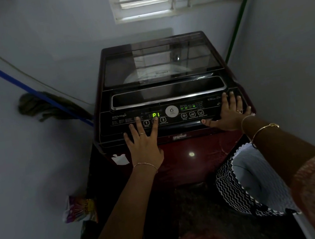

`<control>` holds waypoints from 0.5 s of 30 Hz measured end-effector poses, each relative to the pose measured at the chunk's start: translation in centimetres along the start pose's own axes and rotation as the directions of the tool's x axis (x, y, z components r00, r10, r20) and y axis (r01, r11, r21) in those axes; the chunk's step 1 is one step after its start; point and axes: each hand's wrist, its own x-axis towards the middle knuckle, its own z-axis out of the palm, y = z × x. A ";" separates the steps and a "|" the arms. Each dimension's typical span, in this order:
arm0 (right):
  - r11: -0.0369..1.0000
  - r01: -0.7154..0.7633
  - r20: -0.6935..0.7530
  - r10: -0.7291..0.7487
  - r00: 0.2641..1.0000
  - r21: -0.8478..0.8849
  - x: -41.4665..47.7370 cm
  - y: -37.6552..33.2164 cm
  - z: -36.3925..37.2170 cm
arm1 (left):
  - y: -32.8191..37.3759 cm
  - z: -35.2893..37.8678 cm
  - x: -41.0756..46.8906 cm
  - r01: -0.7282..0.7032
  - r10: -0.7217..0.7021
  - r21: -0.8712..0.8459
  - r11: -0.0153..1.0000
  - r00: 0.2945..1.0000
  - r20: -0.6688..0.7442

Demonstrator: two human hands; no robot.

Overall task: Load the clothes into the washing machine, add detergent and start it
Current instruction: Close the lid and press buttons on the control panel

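I see left hand [144,144] spread on the panel [175,124] — right hand [230,112] flat at its end, both released. Washing machine [188,161] faces me, panel crosswise.

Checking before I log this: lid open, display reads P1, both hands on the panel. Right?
No: the head view shows the lid shut. The display reads P1, and the left hand and right hand are both on the panel.

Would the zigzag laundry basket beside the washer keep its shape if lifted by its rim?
Probably not: the zigzag laundry basket looks like soft fabric with a wavy rim, so likely floppy. Probably light, since only pale lining shows.
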 end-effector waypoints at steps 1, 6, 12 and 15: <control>1.000 0.000 -0.002 0.000 1.000 0.000 0.0 0.0 0.0 | 0.0 -0.1 0.0 0.002 -0.002 0.001 1.000 1.000 0.002; 1.000 0.006 -0.014 -0.006 1.000 0.009 0.0 0.0 0.1 | 0.3 -0.1 0.0 0.010 -0.010 -0.001 1.000 1.000 0.010; 1.000 0.011 -0.011 -0.011 1.000 0.013 0.1 0.0 0.2 | 0.3 0.1 0.0 0.012 -0.012 -0.008 1.000 1.000 -0.002; 1.000 0.005 -0.014 -0.005 1.000 0.014 0.1 0.0 0.2 | 0.3 0.3 0.0 0.015 -0.015 -0.005 1.000 1.000 0.002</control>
